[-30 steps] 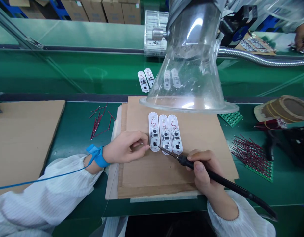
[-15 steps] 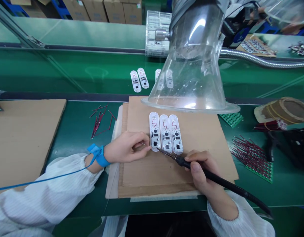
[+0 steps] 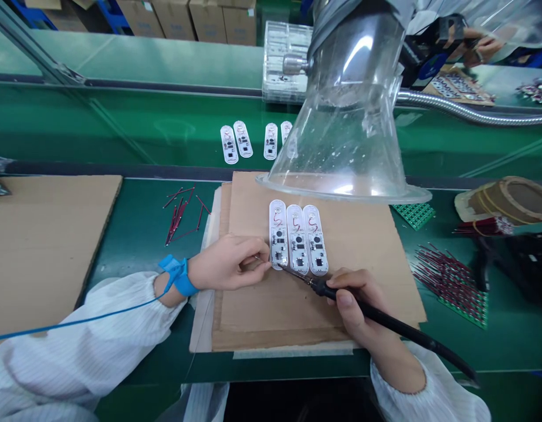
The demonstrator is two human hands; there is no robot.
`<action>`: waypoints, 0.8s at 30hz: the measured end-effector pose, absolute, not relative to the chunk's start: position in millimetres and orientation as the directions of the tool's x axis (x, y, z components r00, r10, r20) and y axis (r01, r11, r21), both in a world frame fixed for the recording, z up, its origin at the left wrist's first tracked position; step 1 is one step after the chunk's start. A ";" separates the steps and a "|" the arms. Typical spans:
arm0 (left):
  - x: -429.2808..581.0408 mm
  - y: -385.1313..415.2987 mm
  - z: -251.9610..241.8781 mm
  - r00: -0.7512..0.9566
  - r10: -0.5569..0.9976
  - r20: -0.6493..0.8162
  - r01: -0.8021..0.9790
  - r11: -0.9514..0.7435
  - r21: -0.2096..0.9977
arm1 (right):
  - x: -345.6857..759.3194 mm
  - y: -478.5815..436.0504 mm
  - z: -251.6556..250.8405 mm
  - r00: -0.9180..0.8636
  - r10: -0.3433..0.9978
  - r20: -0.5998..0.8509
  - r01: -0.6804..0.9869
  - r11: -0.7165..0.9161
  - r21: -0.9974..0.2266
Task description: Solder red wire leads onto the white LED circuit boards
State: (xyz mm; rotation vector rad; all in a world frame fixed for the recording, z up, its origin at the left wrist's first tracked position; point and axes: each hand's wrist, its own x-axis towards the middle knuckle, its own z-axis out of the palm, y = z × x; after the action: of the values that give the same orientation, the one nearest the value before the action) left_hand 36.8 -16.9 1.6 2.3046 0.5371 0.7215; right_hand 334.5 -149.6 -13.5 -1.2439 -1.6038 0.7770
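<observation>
Three white circuit boards lie side by side on a cardboard sheet, each with a thin red wire near its top. My right hand grips a black soldering iron, whose tip meets the lower end of the leftmost board. At that board's lower left edge, my left hand pinches a thin solder wire between thumb and fingers. A blue strap with a cord circles my left wrist.
A clear fume hood hangs above the boards' far side. Red wires lie left; more wires stand on a green grid board at right, near a brown roll. A person's hands show at the top right.
The view has shifted slightly. Behind the cardboard, the far boards appear further left, and a person's hands at the top right show more clearly. My hands keep nearly the same pose.
</observation>
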 end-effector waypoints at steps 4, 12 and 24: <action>34.4 -16.0 1.8 0.756 0.550 0.355 0.192 -0.705 0.683 | 335.3 -149.9 -14.8 -0.022 0.956 0.294 0.338 0.283 -0.897; 33.4 -16.4 1.5 0.788 0.543 0.291 0.217 -0.686 0.694 | 332.5 -144.9 -6.1 -0.084 0.959 0.272 0.372 0.284 -0.884; -11.0 54.0 17.5 0.187 0.964 0.189 0.708 -0.266 0.654 | 339.4 -139.3 -11.9 0.197 0.901 0.386 0.347 0.304 -0.887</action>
State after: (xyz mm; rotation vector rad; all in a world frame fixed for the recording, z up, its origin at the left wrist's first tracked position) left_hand -11.0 54.0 17.5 2.0470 1.5669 0.8152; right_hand 339.4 -139.3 -11.9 -1.2627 -1.3751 0.5846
